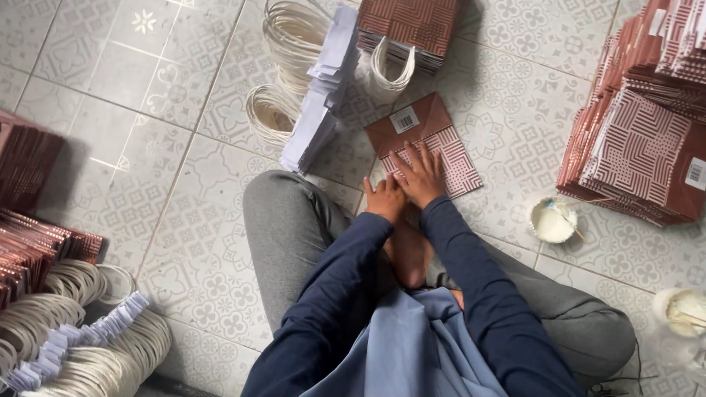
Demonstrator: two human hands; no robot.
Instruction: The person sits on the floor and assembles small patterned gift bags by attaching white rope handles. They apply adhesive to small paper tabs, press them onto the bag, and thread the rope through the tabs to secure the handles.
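A flat paper bag (426,140), rust-brown with a white geometric pattern, lies on the tiled floor in front of my crossed legs. My right hand (421,176) rests palm down on its near patterned half, fingers spread. Just to the left, my left hand (384,197) sits with fingers curled at the bag's near edge, touching the right hand. I cannot see whether the left hand holds anything.
A tall stack of the same bags (647,125) stands at right, more bags (408,29) at top centre and left (29,220). White cord handles (290,51) and white paper strips (320,103) lie beyond. A white glue bowl (553,219) with a stick sits right of my knee; another bowl (682,310) farther right.
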